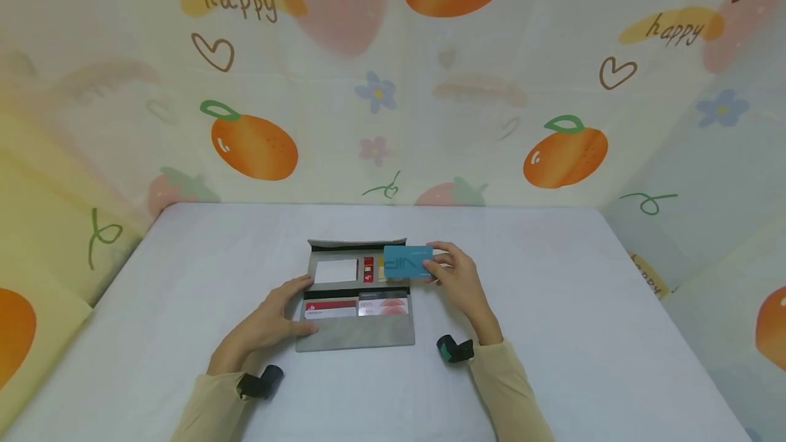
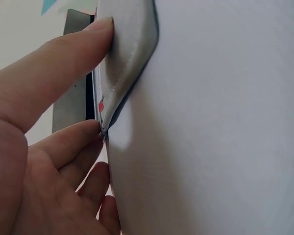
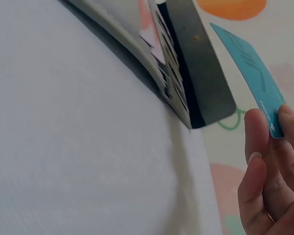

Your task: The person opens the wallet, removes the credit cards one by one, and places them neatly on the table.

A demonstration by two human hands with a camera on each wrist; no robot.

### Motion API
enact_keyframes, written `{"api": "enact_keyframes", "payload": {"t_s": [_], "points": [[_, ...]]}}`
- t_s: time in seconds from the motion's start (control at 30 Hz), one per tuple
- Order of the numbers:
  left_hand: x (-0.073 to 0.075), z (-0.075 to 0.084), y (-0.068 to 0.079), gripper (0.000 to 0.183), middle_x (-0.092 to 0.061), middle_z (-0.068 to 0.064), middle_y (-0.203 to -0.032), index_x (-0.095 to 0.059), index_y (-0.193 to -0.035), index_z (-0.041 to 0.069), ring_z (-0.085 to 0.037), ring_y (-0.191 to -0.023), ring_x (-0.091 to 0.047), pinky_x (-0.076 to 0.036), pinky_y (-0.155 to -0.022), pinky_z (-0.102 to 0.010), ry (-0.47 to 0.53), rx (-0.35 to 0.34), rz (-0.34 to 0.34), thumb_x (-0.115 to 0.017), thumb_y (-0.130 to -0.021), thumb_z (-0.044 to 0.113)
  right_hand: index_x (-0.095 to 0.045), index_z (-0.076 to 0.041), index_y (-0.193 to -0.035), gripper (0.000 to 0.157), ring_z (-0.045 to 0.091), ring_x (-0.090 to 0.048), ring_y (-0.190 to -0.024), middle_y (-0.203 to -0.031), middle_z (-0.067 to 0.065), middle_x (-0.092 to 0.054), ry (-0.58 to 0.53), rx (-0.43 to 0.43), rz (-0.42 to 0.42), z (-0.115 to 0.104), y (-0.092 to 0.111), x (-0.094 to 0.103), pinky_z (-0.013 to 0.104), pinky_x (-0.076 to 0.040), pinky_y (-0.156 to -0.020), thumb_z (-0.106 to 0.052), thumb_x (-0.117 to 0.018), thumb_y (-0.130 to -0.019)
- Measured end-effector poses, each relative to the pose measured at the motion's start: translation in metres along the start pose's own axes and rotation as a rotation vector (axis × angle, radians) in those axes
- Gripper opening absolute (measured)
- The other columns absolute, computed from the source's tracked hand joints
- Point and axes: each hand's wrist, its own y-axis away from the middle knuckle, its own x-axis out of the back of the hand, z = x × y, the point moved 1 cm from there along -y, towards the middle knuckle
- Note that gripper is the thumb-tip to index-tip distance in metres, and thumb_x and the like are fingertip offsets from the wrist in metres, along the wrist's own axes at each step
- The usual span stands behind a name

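A grey folding wallet (image 1: 356,336) lies unfolded on the white table, its far flap (image 3: 198,63) standing up. Several cards sit in its slots, among them a red-and-white card (image 1: 330,310) and a pale card with red shapes (image 1: 383,305). My left hand (image 1: 267,322) is at the wallet's left edge; its thumb (image 2: 63,68) presses on the near panel while the forefinger touches the fold. Between thumb and fingers, my right hand (image 1: 460,282) pinches a blue card (image 1: 405,261) by its right end. In the head view the card overlaps the wallet's upper right; the right wrist view shows it apart from the wallet.
White cloth covers the table (image 1: 552,278). Behind it hangs a curtain (image 1: 381,128) printed with oranges and hearts. A dark camera mount sits on the left wrist (image 1: 260,382) and another on the right wrist (image 1: 456,348).
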Motion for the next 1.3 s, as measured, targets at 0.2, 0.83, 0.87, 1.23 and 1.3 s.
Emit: {"api": "enact_keyframes", "payload": {"t_s": [0.2, 0.83, 0.87, 1.23, 1.3], "points": [[-0.001, -0.002, 0.0, 0.092, -0.028, -0.023, -0.16, -0.036, -0.151, 0.003, -0.049, -0.146, -0.019, -0.018, -0.115, -0.072, -0.001, -0.005, 0.001, -0.083, -0.077, 0.028, -0.05, -0.001, -0.14, 0.045, 0.045, -0.072, -0.083, -0.111, 0.028, -0.07, -0.023, -0.025, 0.057, 0.011, -0.004, 0.02, 0.031, -0.057, -0.068, -0.009, -0.062, -0.097], [-0.001, -0.001, -0.002, 0.093, -0.027, -0.024, -0.16, -0.035, -0.152, 0.002, -0.05, -0.147, -0.018, -0.016, -0.115, -0.072, 0.002, 0.001, 0.0, -0.083, -0.077, 0.029, -0.046, -0.005, -0.147, 0.053, 0.02, -0.075, -0.083, -0.123, 0.031, -0.065, -0.019, -0.106, 0.104, 0.047, -0.008, 0.051, 0.018, -0.055, -0.071, -0.004, -0.061, -0.097], [-0.001, -0.001, -0.002, 0.093, -0.027, -0.023, -0.16, -0.035, -0.152, 0.003, -0.049, -0.147, -0.017, -0.016, -0.115, -0.072, 0.004, 0.007, 0.002, -0.084, -0.077, 0.029, -0.045, -0.004, -0.148, 0.053, 0.018, -0.075, -0.083, -0.124, 0.031, -0.064, -0.022, -0.111, 0.104, 0.048, -0.008, 0.052, 0.017, -0.054, -0.071, -0.003, -0.06, -0.097], [-0.002, -0.001, -0.003, 0.094, -0.025, -0.024, -0.161, -0.034, -0.152, 0.005, -0.05, -0.148, -0.015, -0.015, -0.114, -0.074, 0.015, 0.04, 0.0, -0.084, -0.076, 0.027, -0.045, 0.0, -0.145, 0.051, 0.002, -0.07, -0.079, -0.126, 0.028, -0.064, -0.064, -0.187, 0.118, 0.054, -0.007, 0.054, 0.01, -0.052, -0.076, -0.008, -0.061, -0.097], [-0.002, -0.001, -0.003, 0.094, -0.025, -0.024, -0.161, -0.034, -0.152, 0.005, -0.05, -0.148, -0.015, -0.015, -0.114, -0.073, 0.017, 0.037, 0.0, -0.084, -0.076, 0.027, -0.044, 0.0, -0.146, 0.052, 0.005, -0.071, -0.084, -0.129, 0.028, -0.062, -0.06, -0.193, 0.107, 0.055, -0.006, 0.054, 0.01, -0.052, -0.078, -0.008, -0.061, -0.097]]}}
